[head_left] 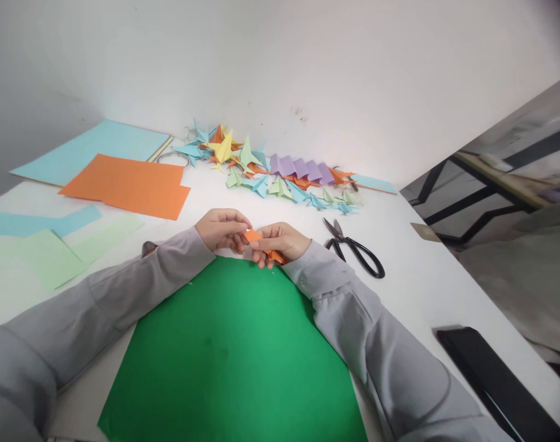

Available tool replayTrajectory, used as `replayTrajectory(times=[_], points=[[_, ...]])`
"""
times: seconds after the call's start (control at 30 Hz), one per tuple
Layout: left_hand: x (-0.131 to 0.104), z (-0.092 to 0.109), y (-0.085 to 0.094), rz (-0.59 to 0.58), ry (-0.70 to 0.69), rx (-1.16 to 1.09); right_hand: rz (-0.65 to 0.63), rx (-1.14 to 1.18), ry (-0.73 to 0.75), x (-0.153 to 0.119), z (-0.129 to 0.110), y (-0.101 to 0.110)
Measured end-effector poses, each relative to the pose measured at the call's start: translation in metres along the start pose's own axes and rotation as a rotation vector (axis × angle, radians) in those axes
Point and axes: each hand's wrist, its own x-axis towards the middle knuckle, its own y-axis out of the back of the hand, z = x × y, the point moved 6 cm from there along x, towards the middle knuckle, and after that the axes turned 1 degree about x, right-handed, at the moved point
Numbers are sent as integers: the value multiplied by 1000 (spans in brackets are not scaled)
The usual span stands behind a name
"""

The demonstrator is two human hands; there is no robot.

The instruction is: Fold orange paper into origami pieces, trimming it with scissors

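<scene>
A small piece of folded orange paper (252, 236) is held between my two hands, above the far edge of a green sheet (243, 344). My left hand (223, 230) has its fingertips pinched at the paper's left end. My right hand (282, 240) grips the paper between thumb and fingers, and more orange folds stick out below its palm. Part of the paper is hidden by the fingers. Black-handled scissors (353, 245) lie to the right of my right hand, blades pointing away and slightly parted.
Folded paper cranes (222, 149) and a purple pleated row (303, 169) lie along the wall. Orange sheets (123, 184), a large blue sheet (96, 147) and pale green pieces (54, 258) are at left. A black flat case (496, 380) lies near the table's right edge.
</scene>
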Motion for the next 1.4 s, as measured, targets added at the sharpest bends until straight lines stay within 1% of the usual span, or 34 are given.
replayTrajectory(times=[0.13, 0.23, 0.4, 0.57, 0.7, 0.93, 1.0, 1.07, 1.2, 1.4], points=[[0, -1, 1, 48, -31, 45, 6, -2, 5, 1, 0, 0], [0, -1, 1, 58, -36, 47, 14, -15, 5, 1, 0, 1], [0, -1, 2, 54, -28, 16, 20, -26, -5, 1, 0, 0], [1, -1, 1, 19, -46, 18, 36, -39, -9, 0, 0, 0], [1, -1, 2, 9, -50, 20, 51, -42, 12, -1, -1, 1], [-1, -1, 2, 79, 38, -35, 71, -32, 15, -2, -1, 2], [-1, -1, 2, 91, 39, -25, 81, -28, 14, -2, -1, 2], [-1, 0, 1, 99, 6, 11, 88, -30, 12, -1, -1, 2], [-2, 2, 0, 81, -70, 102, 71, -46, 3, 0, 1, 2], [-3, 4, 0, 94, -39, 127, -7, -23, 53, 0, 0, 2]])
